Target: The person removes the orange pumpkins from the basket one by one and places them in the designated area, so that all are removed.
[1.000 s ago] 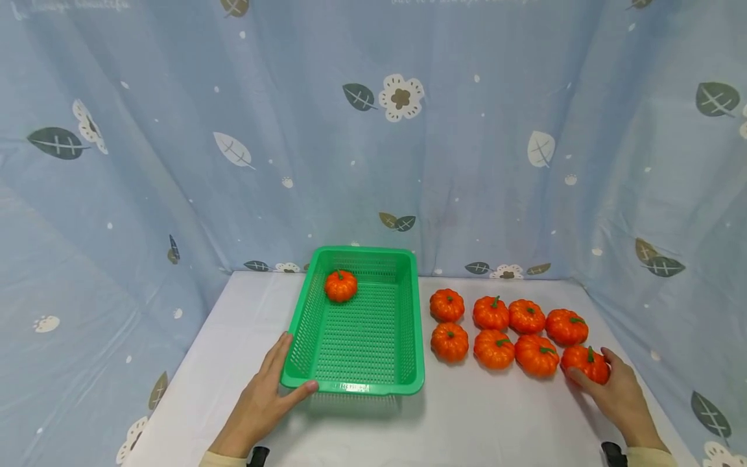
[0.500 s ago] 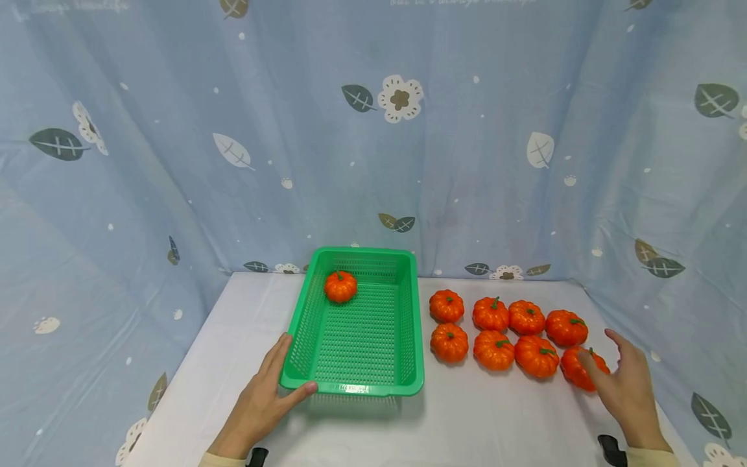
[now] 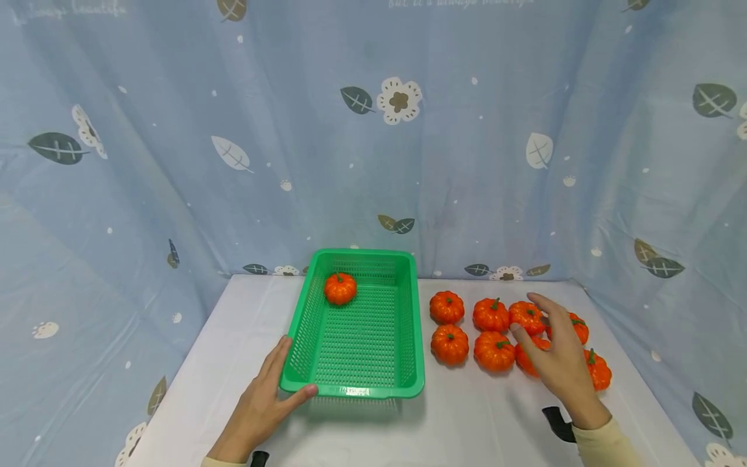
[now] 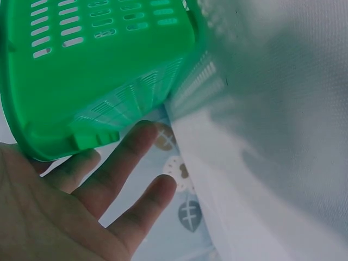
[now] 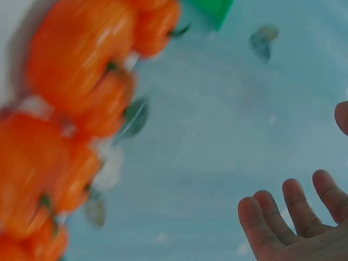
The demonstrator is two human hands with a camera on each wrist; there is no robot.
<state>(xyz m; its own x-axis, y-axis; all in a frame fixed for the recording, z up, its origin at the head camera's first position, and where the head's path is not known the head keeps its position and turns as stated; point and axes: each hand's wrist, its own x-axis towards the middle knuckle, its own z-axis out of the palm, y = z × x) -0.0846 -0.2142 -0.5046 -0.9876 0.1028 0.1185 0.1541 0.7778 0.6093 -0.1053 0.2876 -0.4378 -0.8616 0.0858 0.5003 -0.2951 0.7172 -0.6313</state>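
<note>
My left hand (image 3: pixel 261 403) rests at the near left corner of a green plastic basket (image 3: pixel 418 324), its thumb along the front rim. In the left wrist view its fingers (image 4: pixel 117 168) stretch out straight beside the basket wall. One small orange toy pumpkin (image 3: pixel 340 288) sits in the basket's far left corner. My right hand (image 3: pixel 563 363) hovers with spread fingers and nothing in it over the right part of the pumpkin rows. It partly hides a front-row pumpkin (image 3: pixel 527 358), a back-row pumpkin (image 3: pixel 578 327) and the rightmost front pumpkin (image 3: pixel 598 370).
More pumpkins stand in two rows right of the basket, among them a near left one (image 3: pixel 449 344) and a far left one (image 3: pixel 447 307). Everything is on a white table (image 3: pixel 455 421). A blue patterned curtain (image 3: pixel 467 162) hangs behind and at both sides.
My right hand has let go of the rightmost front pumpkin, lifted off it and moved left over the rows. That pumpkin stays in its row. The left hand and basket have not moved.
</note>
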